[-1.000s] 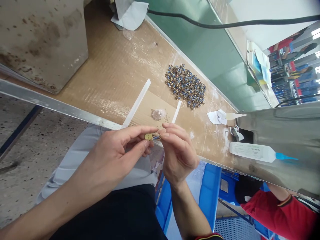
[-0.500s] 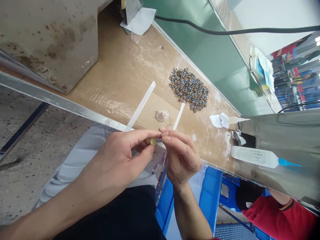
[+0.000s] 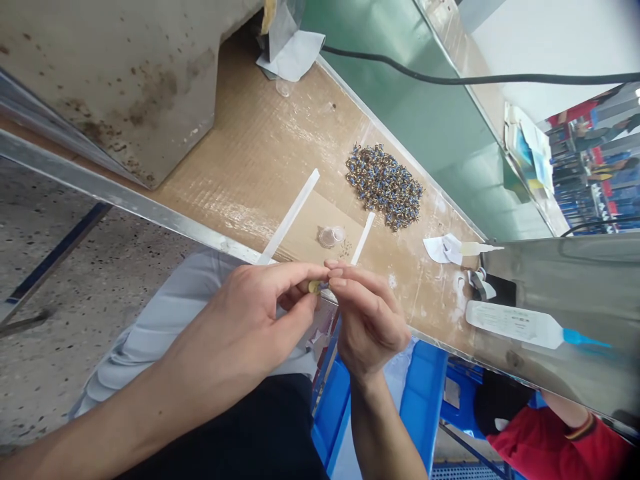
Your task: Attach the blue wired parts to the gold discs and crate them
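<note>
My left hand (image 3: 250, 327) pinches a small brass-coloured part (image 3: 314, 287) between thumb and forefinger, just off the near edge of the workbench. My right hand (image 3: 367, 317) meets it fingertip to fingertip, pinching the same little piece from the right, where a bit of blue shows. Both hands hover above my lap. On the cardboard-covered bench beyond lies a heap of small blue-and-brass parts (image 3: 385, 185).
Two white strips (image 3: 291, 215) and a small clear cap (image 3: 331, 235) lie on the cardboard (image 3: 260, 147). A white glue bottle with a blue tip (image 3: 525, 324) lies at right beside a metal housing (image 3: 575, 300). A person's red sleeve (image 3: 565, 440) shows bottom right. A stained grey box (image 3: 110, 73) stands at left.
My hands have stayed together on the small part while the view drifted; the brass piece is turned and more covered by my fingers than a second ago.
</note>
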Tool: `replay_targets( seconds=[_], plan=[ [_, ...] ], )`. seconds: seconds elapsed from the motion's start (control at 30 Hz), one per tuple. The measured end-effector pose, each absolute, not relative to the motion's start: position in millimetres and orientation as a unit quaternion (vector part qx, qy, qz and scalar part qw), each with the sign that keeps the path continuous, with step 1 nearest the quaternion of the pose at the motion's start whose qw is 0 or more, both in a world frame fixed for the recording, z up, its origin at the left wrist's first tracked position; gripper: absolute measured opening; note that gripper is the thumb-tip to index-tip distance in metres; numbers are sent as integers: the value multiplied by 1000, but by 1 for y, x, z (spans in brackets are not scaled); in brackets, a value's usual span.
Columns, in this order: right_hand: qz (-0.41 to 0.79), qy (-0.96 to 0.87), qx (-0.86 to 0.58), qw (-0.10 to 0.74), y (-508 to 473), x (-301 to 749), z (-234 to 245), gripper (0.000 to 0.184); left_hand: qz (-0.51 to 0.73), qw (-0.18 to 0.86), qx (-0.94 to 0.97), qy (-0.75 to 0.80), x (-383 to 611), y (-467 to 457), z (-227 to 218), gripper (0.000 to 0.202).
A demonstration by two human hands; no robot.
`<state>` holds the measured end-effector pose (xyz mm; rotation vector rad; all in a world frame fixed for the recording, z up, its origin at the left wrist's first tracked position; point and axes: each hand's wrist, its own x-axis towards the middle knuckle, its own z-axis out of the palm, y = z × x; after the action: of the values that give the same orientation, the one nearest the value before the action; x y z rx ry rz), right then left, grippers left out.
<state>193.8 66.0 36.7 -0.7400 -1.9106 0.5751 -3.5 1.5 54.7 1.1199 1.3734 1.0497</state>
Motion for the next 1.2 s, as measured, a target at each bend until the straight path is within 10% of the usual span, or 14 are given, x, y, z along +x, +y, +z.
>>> replay_targets(
  seconds=[1.2],
  plan=[
    [192,-829,-251,460,70,204,40,36,417,531,469,569,-5,2,65,44]
  ],
)
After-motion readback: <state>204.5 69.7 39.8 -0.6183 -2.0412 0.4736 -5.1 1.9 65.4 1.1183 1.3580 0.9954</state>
